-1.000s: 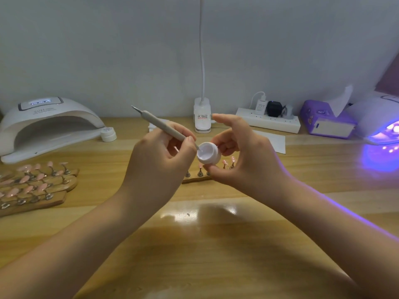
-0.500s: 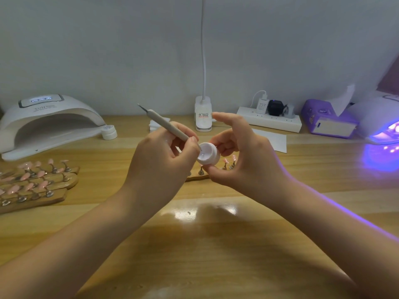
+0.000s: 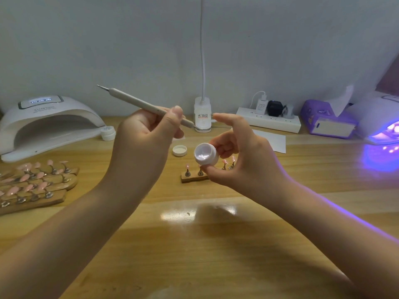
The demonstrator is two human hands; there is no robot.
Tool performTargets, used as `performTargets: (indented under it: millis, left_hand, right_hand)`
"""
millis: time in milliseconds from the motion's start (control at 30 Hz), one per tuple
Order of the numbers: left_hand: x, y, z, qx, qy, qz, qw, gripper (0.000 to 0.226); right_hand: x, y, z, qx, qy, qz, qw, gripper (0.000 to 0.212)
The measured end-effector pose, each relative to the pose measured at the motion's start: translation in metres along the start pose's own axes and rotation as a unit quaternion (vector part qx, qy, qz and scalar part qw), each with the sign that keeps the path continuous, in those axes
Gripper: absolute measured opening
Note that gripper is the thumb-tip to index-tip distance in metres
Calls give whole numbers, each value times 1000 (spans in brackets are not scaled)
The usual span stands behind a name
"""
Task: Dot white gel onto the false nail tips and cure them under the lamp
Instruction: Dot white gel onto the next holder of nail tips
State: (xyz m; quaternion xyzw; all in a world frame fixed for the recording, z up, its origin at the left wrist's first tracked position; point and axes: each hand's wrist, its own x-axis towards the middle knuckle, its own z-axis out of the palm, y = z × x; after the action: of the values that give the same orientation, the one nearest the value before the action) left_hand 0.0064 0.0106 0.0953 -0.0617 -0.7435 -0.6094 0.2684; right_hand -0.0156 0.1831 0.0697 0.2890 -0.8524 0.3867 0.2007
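The wooden counter [image 3: 216, 244] fills the lower frame under your two forearms. At the far left sits a white curing lamp [image 3: 45, 124], unlit inside, and at the right edge a second lamp [image 3: 382, 126] throws violet light onto the wood. In the lower left, wooden holders [image 3: 36, 186] carry rows of pink nail tips, stacked against each other. A white power strip [image 3: 269, 121] lies along the wall right of centre, with a purple tissue box [image 3: 328, 121] beside it. Your left hand [image 3: 142, 145] is left of centre, its grip closed round a grey dotting pen [image 3: 142, 104] that slants up toward the upper left, its lower tip lifted clear of the jar. Your right hand [image 3: 244, 160] is just right of centre, its grip pinching the small white gel jar [image 3: 205, 156] between thumb and fingers, forefinger raised, mouth tilted toward you with white gel showing. Behind that hand stands a small wooden holder [image 3: 192, 176] with pink false nail tips [image 3: 224, 161] on pegs. The jar's lid [image 3: 179, 150] lies open-side up on the counter, and another small jar [image 3: 108, 133] rests by the left lamp.
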Motion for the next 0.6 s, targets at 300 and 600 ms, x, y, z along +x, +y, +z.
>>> performTargets:
  millis: [300,600]
  left_hand:
    - [7,-2,-6,-123,-1,-123,985,33]
    - [12,-6,-2,-223,-36,-306,925,39]
  right_hand:
    - [-1,2,1,9,6,9,1000,87]
    - [4,17,-5,22,48,47,998,89]
